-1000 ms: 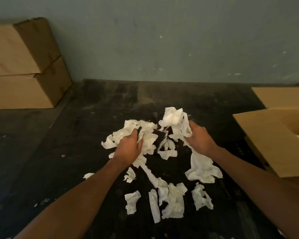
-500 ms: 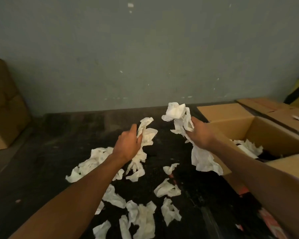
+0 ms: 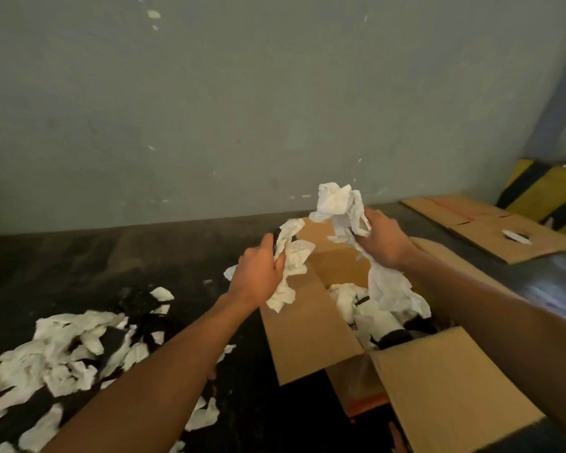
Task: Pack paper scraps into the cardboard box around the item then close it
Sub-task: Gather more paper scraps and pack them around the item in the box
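An open cardboard box (image 3: 311, 325) stands at the right with its flaps spread outward. Inside it lie white paper scraps (image 3: 347, 300) around a dark item (image 3: 396, 336), which is mostly hidden. My left hand (image 3: 258, 276) is shut on a bunch of white paper scraps (image 3: 291, 256) above the box's left flap. My right hand (image 3: 383, 240) grips a larger bunch of scraps (image 3: 337, 204) over the box opening, with a long strip hanging down into it. A loose pile of scraps (image 3: 62, 351) covers the dark floor at the left.
A grey-green wall rises close behind the box. Flattened cardboard (image 3: 490, 227) with a white scrap on it lies at the back right. A yellow and black object (image 3: 549, 191) stands in the far right corner.
Both hands have carried their bunches of scraps rightward from the floor pile to above the open box. The view has swung right, so the pile now lies at the lower left.
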Motion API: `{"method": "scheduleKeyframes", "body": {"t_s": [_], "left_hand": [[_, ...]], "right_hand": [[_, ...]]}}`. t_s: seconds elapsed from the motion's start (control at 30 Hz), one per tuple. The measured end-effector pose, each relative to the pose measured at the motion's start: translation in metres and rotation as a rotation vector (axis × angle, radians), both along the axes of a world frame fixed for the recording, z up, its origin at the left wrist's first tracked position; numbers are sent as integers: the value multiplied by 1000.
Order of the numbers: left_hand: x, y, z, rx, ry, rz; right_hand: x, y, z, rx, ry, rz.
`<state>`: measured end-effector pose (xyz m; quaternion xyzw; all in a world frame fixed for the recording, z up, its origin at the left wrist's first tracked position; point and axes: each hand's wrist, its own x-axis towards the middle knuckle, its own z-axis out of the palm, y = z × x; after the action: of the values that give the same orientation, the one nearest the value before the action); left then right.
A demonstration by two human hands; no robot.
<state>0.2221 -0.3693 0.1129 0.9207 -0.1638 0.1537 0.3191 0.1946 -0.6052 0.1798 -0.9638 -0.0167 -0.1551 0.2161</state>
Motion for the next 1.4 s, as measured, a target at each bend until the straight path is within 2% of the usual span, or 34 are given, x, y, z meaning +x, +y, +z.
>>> {"method": "scheduleKeyframes", "body": {"t_s": [0.17, 0.4, 0.5, 0.73, 0.87, 1.0, 1.07, 1.2, 1.3, 1.4], "left_hand": [[9, -91, -9, 10, 57, -4], [38, -172, -44, 267, 171, -41], [48, -193, -62, 345, 264, -35], [58, -216, -92, 531, 466, 23], [61, -215, -98, 596, 680, -28], [72, -215, -93, 579, 708, -125], [67, -217, -94, 653, 724, -106], [51, -225, -115, 856, 868, -177], [52, -233, -139, 800, 934, -182], [49, -239, -155, 785, 928, -156]], "right_hand": [[11, -83, -27, 12, 91, -23], [40, -157, -81, -26, 248, -27], [54, -178, -107, -72, 348, 36], [83, -198, -144, -56, 504, 34], [94, -202, -152, -60, 666, 57], [107, -209, -143, -173, 716, 129], [107, -214, -145, -278, 723, 226], [98, -224, -169, -575, 974, 375], [94, -221, -186, -769, 1016, 408], [92, -217, -199, -826, 1050, 413]]}}
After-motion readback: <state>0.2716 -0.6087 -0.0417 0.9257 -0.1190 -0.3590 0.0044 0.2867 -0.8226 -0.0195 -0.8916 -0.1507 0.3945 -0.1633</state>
